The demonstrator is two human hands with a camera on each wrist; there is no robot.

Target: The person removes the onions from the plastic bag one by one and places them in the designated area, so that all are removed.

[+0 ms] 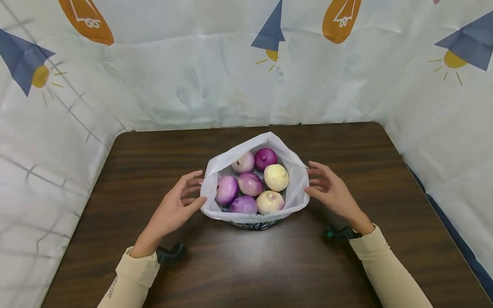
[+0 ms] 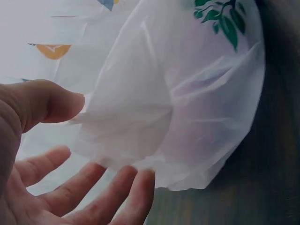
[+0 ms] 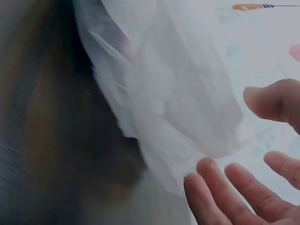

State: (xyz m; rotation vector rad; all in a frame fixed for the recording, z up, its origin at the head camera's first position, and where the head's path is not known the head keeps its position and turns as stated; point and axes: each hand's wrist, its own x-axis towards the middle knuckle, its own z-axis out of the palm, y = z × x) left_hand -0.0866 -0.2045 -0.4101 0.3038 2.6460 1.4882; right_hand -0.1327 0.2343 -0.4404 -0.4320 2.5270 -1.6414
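Observation:
A white plastic bag (image 1: 221, 160) with a green leaf print (image 2: 229, 28) stands wide open at the middle of the table. Inside lie several onions: purple ones (image 1: 227, 190), a dark magenta one (image 1: 265, 159) and pale yellow ones (image 1: 276, 177). At the bag's left side is my left hand (image 1: 179, 207), fingers spread and loosely bent, tips at the rim; whether they touch it I cannot tell. My right hand (image 1: 335, 192) is by the opposite side, similarly relaxed. In the right wrist view its fingertips (image 3: 206, 166) lie close to the bag's edge, with nothing gripped.
The dark wooden table (image 1: 246, 256) has rounded far corners. White printed sheets (image 1: 231, 85) hang behind it and along both sides. Each wrist wears a black device on a strap, the left one (image 1: 169, 253) and the right one (image 1: 343, 234).

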